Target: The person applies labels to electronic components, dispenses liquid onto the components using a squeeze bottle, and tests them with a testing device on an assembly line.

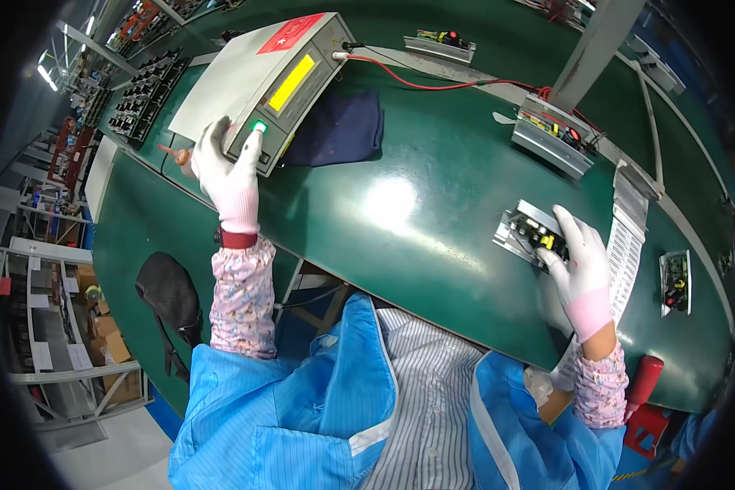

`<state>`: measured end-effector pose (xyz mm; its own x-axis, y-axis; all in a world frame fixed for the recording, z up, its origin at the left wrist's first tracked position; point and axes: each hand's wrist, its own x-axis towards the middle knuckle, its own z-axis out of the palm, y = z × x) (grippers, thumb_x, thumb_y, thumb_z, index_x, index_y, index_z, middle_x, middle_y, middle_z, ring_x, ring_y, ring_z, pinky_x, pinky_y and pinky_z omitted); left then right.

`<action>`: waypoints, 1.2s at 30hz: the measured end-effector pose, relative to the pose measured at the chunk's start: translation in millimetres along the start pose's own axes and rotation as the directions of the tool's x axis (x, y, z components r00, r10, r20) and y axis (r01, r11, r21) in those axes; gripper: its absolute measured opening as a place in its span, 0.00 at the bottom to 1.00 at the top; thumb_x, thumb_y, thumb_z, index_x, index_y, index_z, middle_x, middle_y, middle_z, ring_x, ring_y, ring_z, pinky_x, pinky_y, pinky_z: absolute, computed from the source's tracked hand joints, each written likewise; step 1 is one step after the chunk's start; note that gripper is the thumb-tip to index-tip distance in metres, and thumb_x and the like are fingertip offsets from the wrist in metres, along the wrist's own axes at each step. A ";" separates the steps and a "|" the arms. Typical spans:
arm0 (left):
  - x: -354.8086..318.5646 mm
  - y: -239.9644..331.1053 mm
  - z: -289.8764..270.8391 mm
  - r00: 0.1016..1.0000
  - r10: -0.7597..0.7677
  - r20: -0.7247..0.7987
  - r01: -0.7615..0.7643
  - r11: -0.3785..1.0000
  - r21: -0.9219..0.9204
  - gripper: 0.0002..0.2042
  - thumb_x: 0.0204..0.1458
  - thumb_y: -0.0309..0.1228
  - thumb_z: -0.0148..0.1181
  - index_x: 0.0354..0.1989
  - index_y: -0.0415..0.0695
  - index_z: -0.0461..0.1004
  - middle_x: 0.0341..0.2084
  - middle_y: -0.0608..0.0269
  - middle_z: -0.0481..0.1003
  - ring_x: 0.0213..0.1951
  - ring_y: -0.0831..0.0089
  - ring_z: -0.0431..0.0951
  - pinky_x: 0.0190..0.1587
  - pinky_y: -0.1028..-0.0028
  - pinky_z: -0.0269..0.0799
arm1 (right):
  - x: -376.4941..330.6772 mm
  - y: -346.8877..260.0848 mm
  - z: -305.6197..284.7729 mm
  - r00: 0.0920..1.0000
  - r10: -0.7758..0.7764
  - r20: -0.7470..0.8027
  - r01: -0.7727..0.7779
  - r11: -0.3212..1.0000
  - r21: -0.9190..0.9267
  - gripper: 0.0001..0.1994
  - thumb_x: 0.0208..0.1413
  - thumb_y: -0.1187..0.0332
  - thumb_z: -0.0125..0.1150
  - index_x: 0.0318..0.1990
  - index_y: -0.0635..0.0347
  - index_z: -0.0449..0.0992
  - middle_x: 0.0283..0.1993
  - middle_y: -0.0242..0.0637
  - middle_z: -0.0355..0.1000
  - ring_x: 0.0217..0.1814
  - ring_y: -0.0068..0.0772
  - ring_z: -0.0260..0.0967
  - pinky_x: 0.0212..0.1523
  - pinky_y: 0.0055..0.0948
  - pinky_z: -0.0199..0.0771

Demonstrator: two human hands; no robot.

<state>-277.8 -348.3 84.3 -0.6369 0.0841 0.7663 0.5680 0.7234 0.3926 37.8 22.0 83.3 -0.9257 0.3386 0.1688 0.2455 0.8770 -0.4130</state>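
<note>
My left hand [230, 173], in a white glove, lies with fingers apart against a boxy bench tester [237, 69]. Its thumb touches the green-lit button on the tester's front, below a yellow display. A small orange-brown pointed thing [175, 153] sticks out beside that hand; whether the hand touches it I cannot tell. On the right, my gloved right hand [581, 261] has its thumb and fingers closed around the near end of a circuit board with metal side plates [535, 233]. The fingers hide part of the board, which is low over the green table or on it.
Another metal-framed board [554, 137] sits behind, near a red cable [433, 86] running from the tester. A dark folded cloth [335, 131] lies beside the tester. Similar boards stand at the far edge [441, 45] and right [675, 283]. A grey post [596, 53] rises at the back.
</note>
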 end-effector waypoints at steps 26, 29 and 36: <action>-176.0 278.8 32.5 0.135 0.680 0.721 0.530 0.566 -0.632 0.16 0.60 0.33 0.60 0.53 0.39 0.78 0.37 0.57 0.81 0.33 0.69 0.79 0.38 0.72 0.76 | -238.7 10.0 2.7 0.338 0.919 -0.201 -0.794 0.394 0.464 0.25 0.59 0.70 0.66 0.64 0.66 0.72 0.50 0.43 0.79 0.49 0.30 0.76 0.54 0.22 0.74; -180.4 310.3 38.1 -0.173 0.654 0.736 0.433 0.722 -0.540 0.21 0.60 0.35 0.63 0.56 0.32 0.75 0.32 0.60 0.81 0.21 0.79 0.75 0.23 0.82 0.70 | -247.6 20.0 17.0 0.360 0.918 -0.166 -0.535 0.349 0.770 0.24 0.59 0.69 0.65 0.64 0.60 0.73 0.51 0.43 0.78 0.48 0.32 0.76 0.52 0.22 0.75; -206.2 361.0 42.0 -0.462 0.663 0.589 0.841 0.538 0.054 0.19 0.61 0.38 0.64 0.50 0.32 0.77 0.19 0.68 0.74 0.12 0.87 0.63 0.12 0.86 0.55 | -241.6 15.6 -2.6 0.458 0.874 -0.164 -0.167 0.266 0.949 0.23 0.58 0.70 0.64 0.62 0.59 0.75 0.65 0.48 0.68 0.67 0.44 0.65 0.65 0.32 0.68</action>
<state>36.6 -75.8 46.7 0.3641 0.8443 -0.3932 -0.2585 0.4972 0.8282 266.0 -45.3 38.3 -0.1627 0.9772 -0.1367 -0.0533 -0.1470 -0.9877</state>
